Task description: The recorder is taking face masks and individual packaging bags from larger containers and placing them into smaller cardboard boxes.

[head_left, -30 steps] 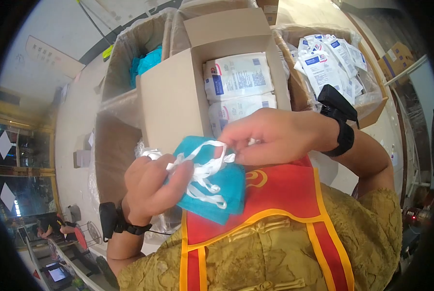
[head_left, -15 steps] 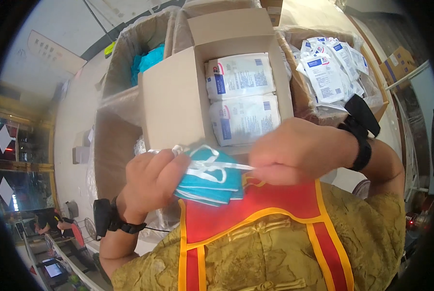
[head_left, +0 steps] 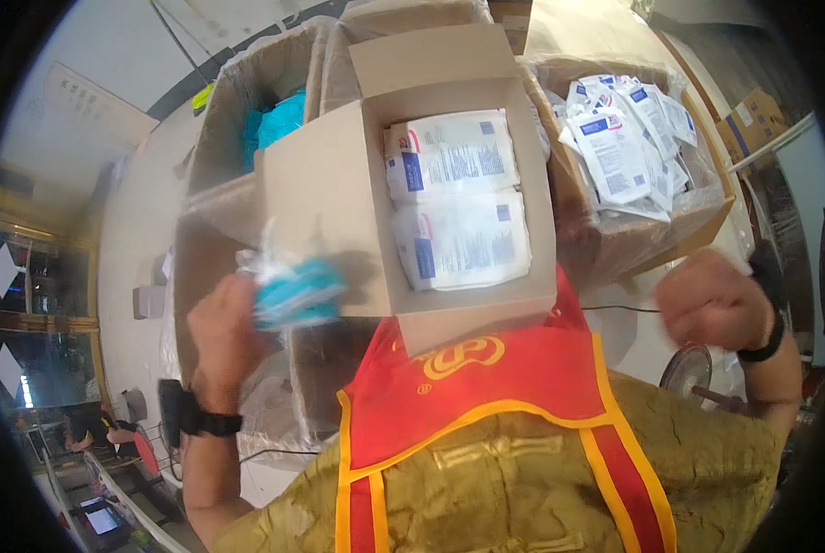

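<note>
Nearest, the left hand (head_left: pixel 223 327) has its fingers closed around a blurred teal mask (head_left: pixel 294 291), just left of the open cardboard box (head_left: pixel 339 198). Right hand (head_left: pixel 712 300) is a closed fist, well apart, holding nothing visible. Farther off, white packets (head_left: pixel 458 198) lie inside the box.

An open cardboard box (head_left: pixel 339 184) holds two flat white packets (head_left: pixel 458 198) lying side by side. To its right a bigger box (head_left: pixel 698 221) is heaped with small white sachets (head_left: pixel 620 138); to its left another box (head_left: pixel 228 111) holds teal items (head_left: pixel 279 124).
</note>
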A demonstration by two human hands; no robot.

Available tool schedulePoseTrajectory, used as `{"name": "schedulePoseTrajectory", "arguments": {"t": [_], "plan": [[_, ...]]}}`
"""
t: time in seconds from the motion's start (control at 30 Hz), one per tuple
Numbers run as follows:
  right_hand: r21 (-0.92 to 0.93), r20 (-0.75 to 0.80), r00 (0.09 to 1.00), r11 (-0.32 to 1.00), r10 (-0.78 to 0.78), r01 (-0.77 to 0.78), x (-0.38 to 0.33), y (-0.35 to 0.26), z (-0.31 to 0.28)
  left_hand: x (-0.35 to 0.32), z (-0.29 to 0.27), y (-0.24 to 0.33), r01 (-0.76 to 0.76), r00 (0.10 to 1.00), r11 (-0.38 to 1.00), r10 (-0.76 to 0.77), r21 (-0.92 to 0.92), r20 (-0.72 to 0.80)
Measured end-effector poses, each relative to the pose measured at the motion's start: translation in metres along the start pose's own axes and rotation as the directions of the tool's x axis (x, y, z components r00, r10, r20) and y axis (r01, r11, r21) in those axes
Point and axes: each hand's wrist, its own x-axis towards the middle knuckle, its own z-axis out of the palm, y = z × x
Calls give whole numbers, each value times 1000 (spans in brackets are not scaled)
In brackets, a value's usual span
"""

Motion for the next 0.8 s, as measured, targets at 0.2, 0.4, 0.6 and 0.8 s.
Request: {"name": "schedulePoseTrajectory", "arguments": {"t": [0.2,0.4,0.6,0.8], "plan": [[531,-286,957,823,-49,201,35,38,10,22,-7,37,-371,908,924,341,-89,-245],[565,98,979,820,-181,95,118,3,31,38,-20,67,-505,837,845,430,-177,-338],[410,165,921,874,-353,261,167,-5,68,43,-17,74,-555,798,811,456,-184,-394],[288,299,890,921,-345,261,174,-7,75,46,-11,75,-583,777,778,452,-232,-438]]}}
